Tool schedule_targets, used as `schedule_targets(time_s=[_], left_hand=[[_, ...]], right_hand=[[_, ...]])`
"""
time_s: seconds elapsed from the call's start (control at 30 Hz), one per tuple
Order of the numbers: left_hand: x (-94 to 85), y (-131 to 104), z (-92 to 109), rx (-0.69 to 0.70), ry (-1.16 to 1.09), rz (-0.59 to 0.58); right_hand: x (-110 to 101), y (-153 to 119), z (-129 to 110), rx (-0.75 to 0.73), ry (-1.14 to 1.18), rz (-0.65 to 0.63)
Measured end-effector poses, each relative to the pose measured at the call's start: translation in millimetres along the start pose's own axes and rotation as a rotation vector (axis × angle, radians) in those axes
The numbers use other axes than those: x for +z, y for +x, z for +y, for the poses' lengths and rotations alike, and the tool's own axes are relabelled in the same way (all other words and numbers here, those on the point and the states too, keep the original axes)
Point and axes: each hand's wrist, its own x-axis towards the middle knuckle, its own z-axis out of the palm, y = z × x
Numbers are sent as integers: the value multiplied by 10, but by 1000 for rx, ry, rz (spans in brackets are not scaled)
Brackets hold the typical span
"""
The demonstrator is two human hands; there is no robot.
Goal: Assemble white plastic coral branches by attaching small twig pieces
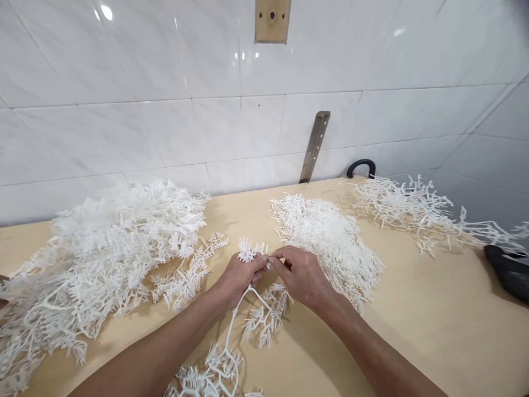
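While snug around a white sprig [250, 289], left hand [242, 275] beside right hand [303, 273] in tight pinch, contents unclear.

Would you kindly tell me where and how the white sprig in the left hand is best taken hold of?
I would likely pinch the white sprig on its bare stem, just below the left hand, coming from above and closing across it. That stretch is slender, free of needles and uncovered from above, whereas its lower branches spread into fine tufts.

Held sprig [234, 312] and sprig piles [132, 237] are white. Tabletop [421, 314] light tan, wall tiles [124, 132] white with grey veining. Wall plate [271, 30] yellowish tan.
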Motion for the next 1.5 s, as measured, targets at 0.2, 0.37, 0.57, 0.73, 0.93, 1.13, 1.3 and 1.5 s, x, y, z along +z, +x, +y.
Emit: schedule_targets(time_s=[0.2, 0.37, 0.57, 0.73, 0.93, 1.13, 1.3, 1.5], left_hand=[[89, 186, -4, 84, 100, 48], [148, 369, -58, 227, 320, 136], [118, 388, -76, 211, 335, 121], [48, 333, 12, 48, 183, -65], [29, 368, 43, 9, 91, -124], [37, 374, 80, 14, 52, -154], [36, 348, 79, 11, 119, -76], [113, 309, -8, -50, 90, 61]], right_hand=[[55, 27, 100, 10, -111, 43], [74, 43, 198, -6, -226, 57], [118, 32, 204, -32, -227, 62], [183, -18, 211, -100, -210, 101], [260, 2, 180, 60, -138, 194], [191, 28, 138, 22, -200, 191], [122, 65, 150, -45, -244, 213], [-328, 189, 309, 207, -248, 600]])
